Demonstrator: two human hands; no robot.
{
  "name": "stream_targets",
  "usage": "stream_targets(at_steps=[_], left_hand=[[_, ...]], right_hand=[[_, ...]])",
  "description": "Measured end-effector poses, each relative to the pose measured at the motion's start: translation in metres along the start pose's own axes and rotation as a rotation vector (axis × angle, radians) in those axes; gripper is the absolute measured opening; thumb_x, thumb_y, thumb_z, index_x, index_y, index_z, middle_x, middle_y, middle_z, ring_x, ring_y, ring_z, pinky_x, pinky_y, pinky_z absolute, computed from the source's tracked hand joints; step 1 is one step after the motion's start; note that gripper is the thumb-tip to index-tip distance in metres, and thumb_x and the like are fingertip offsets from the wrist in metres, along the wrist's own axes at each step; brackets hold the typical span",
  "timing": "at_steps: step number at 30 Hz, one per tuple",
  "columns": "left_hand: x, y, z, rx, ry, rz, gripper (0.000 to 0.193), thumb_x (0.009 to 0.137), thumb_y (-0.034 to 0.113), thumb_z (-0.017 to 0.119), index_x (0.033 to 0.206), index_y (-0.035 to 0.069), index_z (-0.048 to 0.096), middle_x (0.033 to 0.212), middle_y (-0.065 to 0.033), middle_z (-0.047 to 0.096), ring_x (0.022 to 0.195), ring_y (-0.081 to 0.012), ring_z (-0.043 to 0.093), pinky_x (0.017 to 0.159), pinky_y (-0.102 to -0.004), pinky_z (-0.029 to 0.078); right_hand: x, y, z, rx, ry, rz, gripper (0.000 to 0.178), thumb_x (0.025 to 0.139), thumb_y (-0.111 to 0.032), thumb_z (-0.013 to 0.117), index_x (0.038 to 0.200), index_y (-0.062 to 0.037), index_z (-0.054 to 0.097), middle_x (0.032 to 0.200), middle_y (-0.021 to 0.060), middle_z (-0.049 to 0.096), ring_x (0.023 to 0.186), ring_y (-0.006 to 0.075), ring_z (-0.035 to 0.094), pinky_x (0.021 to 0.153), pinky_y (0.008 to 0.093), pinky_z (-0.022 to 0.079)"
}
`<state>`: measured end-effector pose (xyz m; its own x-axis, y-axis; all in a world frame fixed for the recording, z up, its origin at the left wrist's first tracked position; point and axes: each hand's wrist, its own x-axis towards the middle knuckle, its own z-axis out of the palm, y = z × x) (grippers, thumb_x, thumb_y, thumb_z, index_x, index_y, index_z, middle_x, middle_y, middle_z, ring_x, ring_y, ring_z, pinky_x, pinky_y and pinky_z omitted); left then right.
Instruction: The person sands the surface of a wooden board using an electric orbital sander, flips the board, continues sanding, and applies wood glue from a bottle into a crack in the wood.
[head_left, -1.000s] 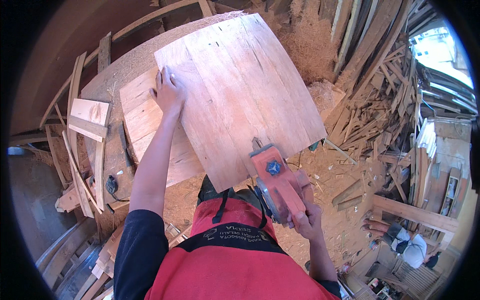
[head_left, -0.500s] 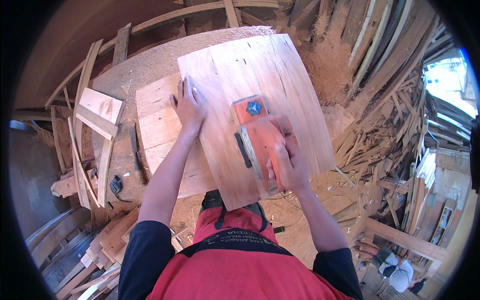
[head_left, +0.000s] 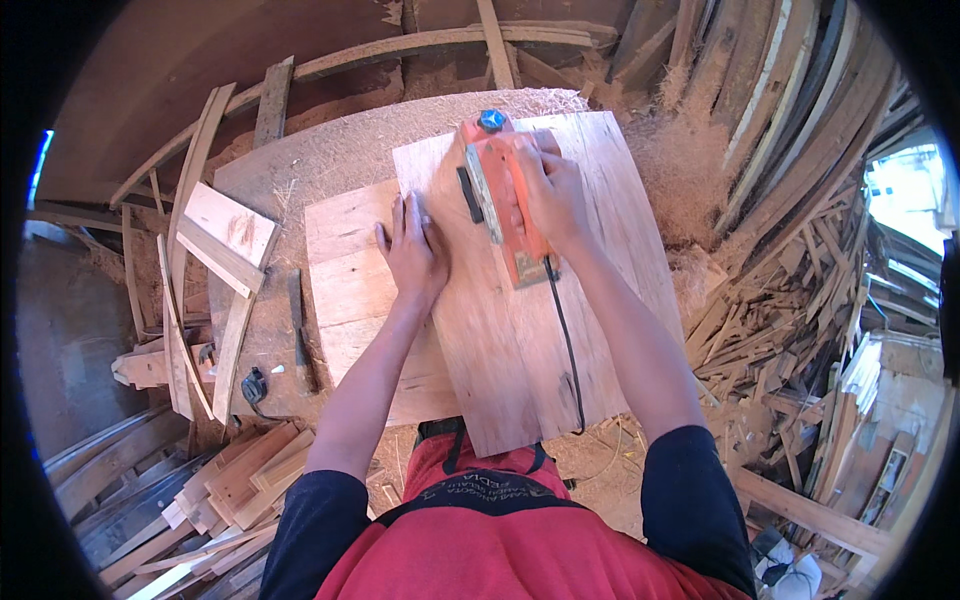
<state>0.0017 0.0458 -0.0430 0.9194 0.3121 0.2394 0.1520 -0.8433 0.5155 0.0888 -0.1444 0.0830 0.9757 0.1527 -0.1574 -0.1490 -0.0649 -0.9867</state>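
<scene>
An orange electric planer point(head_left: 507, 185) with a blue front knob rests on the far part of a wide wooden panel point(head_left: 600, 290). My right hand point(head_left: 556, 195) is wrapped round its handle, the arm stretched forward. A black cord point(head_left: 565, 340) trails from the planer's rear end toward me over the panel. My left hand point(head_left: 414, 250) lies flat with fingers stretched on the panel's left edge. Beneath that edge a second wooden panel point(head_left: 345, 270) shows on the left.
Both panels lie on a dusty workbench point(head_left: 260, 330). On its left are a chisel-like tool point(head_left: 299, 315), a small black object point(head_left: 254, 385) and a clamped-looking wood frame point(head_left: 225, 240). Scrap wood point(head_left: 790, 290) heaps up at right, cut boards point(head_left: 240, 480) at lower left.
My right hand has pushed the planer away from me along the panel, and its cord has come into sight. My left hand stays on the panel's left edge. The whole view has shifted slightly.
</scene>
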Motion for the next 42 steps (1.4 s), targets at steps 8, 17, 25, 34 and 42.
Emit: stream_targets(at_steps=[8,17,25,34,42], left_hand=[[0.006,0.007,-0.001,-0.009,-0.018,0.01,0.051,0.103,0.021,0.044,0.151,0.003,0.044,0.153,-0.0216,0.046,0.148,-0.0332,0.038,0.121,-0.0602,0.016],[0.003,0.004,0.001,0.034,0.014,0.014,0.052,0.105,0.026,0.044,0.153,0.009,0.043,0.154,-0.02,0.045,0.146,-0.0321,0.04,0.119,-0.0625,0.018],[0.005,0.007,0.003,0.093,-0.014,0.004,0.048,0.105,0.029,0.045,0.149,0.012,0.049,0.156,-0.0161,0.044,0.147,-0.0282,0.038,0.119,-0.0607,0.019],[0.003,0.005,0.004,0.1,-0.032,0.028,0.05,0.106,0.031,0.044,0.15,0.009,0.049,0.156,-0.0164,0.046,0.149,-0.0293,0.036,0.12,-0.0602,0.016],[0.004,0.003,0.005,0.078,-0.049,0.032,0.051,0.106,0.031,0.044,0.15,0.007,0.048,0.156,-0.0211,0.043,0.149,-0.0319,0.036,0.121,-0.0594,0.013]], right_hand=[[0.101,0.005,0.017,-0.291,0.284,-0.737,0.055,0.1,-0.047,0.058,0.079,0.0021,0.072,0.065,0.0105,0.067,0.05,0.0167,0.062,0.049,0.0341,0.05],[-0.1,-0.008,-0.054,-0.049,-0.042,0.06,0.044,0.106,-0.047,0.052,0.104,-0.0052,0.067,0.072,0.0007,0.061,0.053,0.0088,0.055,0.048,0.0287,0.043],[-0.428,0.019,-0.15,0.052,0.051,0.243,0.039,0.101,-0.035,0.058,0.106,0.003,0.064,0.065,0.0017,0.058,0.052,0.0084,0.055,0.048,0.0251,0.044],[-0.421,0.022,-0.143,0.107,0.095,0.31,0.035,0.101,-0.031,0.062,0.106,0.0031,0.065,0.069,0.0021,0.061,0.054,0.0075,0.056,0.049,0.0243,0.045],[-0.28,0.008,-0.112,0.101,0.058,0.256,0.032,0.105,-0.031,0.056,0.106,-0.0001,0.064,0.067,-0.0002,0.059,0.052,0.0055,0.055,0.046,0.0242,0.042]])
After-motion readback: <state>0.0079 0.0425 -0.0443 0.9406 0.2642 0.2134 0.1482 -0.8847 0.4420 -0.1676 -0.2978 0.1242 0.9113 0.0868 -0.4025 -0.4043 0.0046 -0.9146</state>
